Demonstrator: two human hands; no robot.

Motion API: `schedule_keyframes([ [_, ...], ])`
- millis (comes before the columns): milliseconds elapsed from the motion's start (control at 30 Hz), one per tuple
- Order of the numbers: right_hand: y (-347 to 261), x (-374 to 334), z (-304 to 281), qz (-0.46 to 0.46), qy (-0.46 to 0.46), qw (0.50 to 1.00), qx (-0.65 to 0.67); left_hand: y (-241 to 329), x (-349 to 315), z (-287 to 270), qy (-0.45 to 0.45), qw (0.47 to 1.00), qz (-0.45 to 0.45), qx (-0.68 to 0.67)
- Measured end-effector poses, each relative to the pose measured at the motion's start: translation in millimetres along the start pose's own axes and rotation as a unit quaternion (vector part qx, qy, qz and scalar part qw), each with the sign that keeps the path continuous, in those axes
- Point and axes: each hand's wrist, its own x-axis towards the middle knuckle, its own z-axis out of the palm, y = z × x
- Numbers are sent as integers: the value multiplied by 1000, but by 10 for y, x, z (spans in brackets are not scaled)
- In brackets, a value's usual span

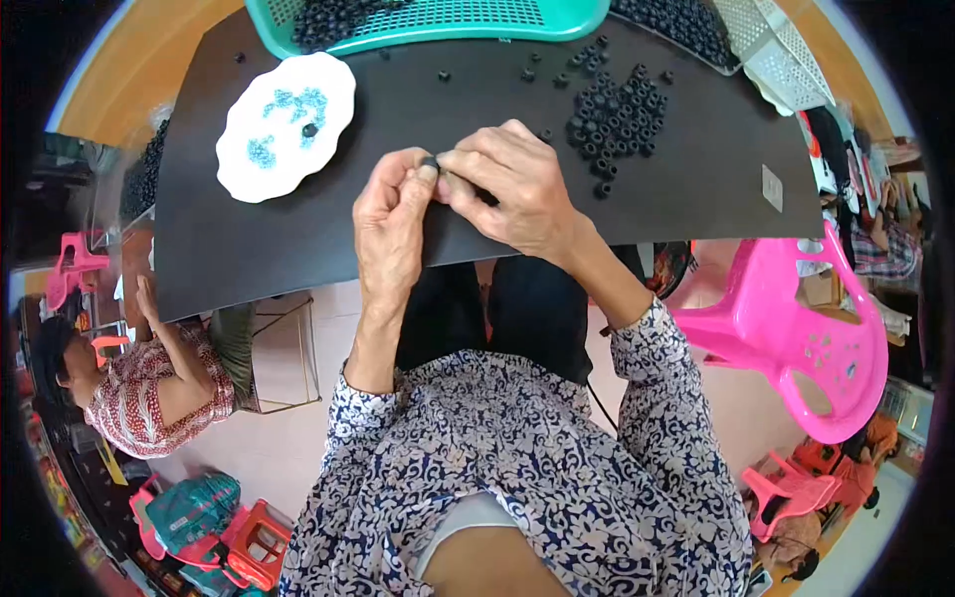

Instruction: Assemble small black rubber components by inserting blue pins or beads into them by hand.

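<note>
Both my hands meet above the front part of the dark table [696,189]. Between the thumb and forefinger of my left hand [391,214] sits a small black ring-like part [430,162]. The fingers of my right hand [507,184] are pinched together right against that part; whatever they hold is hidden. To the right lies a loose pile of black ring-like parts [617,114], several of them scattered around it. On the left a white scalloped plate [234,164] carries blue-green patterning or specks, with one black part [309,130] on it.
A green plastic basket [468,40] with black parts stands at the far edge. White baskets [786,70] are at the far right, beside more black parts [681,30]. A pink chair [776,308] stands at right. Another person [159,388] sits at left.
</note>
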Motion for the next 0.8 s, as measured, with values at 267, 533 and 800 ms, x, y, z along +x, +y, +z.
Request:
schedule_keyframes([
  [267,-60,5,-11,36,-18,999,20,-1,15,-20,9,999,-5,-30],
  [533,-131,1,-72,163,6,975,151,5,34,-27,-47,995,-12,-86],
  [800,-95,18,-60,133,-9,985,109,-14,36,-45,-54,994,-7,-98],
])
